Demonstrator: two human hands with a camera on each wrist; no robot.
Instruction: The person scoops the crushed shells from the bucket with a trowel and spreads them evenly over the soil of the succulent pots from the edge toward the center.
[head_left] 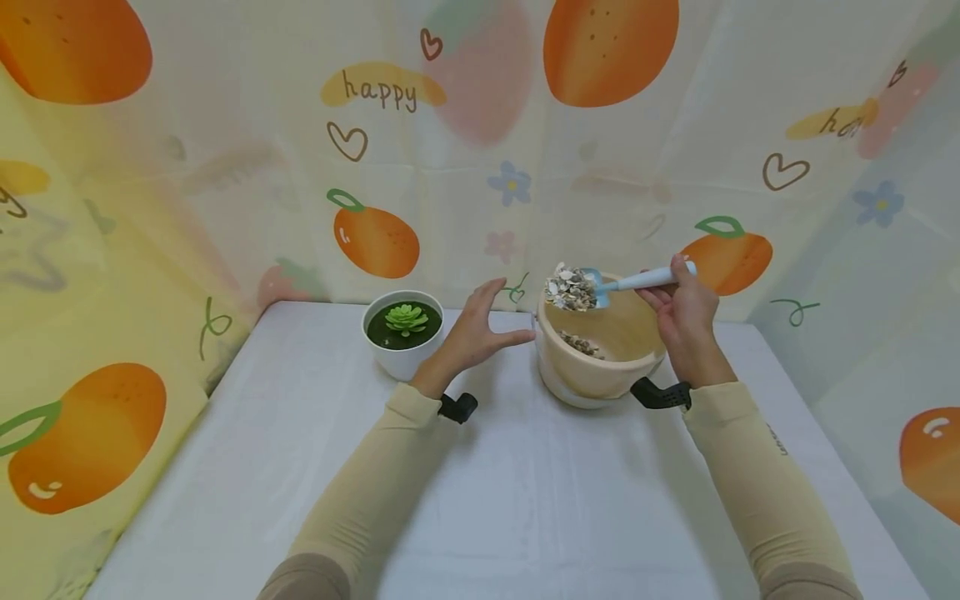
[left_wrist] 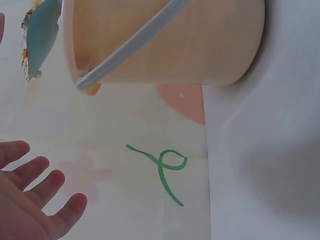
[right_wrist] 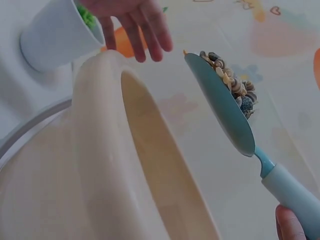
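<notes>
The right hand (head_left: 686, 321) grips the small shovel (head_left: 602, 288) by its pale blue handle (head_left: 654, 277), its fingers and thumb curled round the shaft. From those fingers the shovel stretches toward the left hand, its blade raised above the bucket's opening and heaped with small shells (head_left: 568, 290).

The left hand (head_left: 474, 329) holds nothing; its thumb and fingers are spread wide in a loose C that faces the bucket (head_left: 600, 382). The thumb tip comes right up to the bucket's wall, though whether it touches cannot be told. In the left wrist view the fingertips (left_wrist: 77, 202) stand apart from one another, with clear gaps between them.

The cream bucket stands between the two hands, just beside the right fingers and lower than them. More shells (head_left: 582, 344) lie inside it, beneath the shovel. Its grey carrying handle (left_wrist: 135, 45) hangs down against the outside.

On the other side of the left hand, behind its fingers and near the wrist, stands a white pot (head_left: 401, 362) with a green plant (head_left: 406, 319). Both containers rest on the white table (head_left: 540, 508), below the fingers; a fruit-printed cloth (head_left: 465, 192) hangs beyond them.
</notes>
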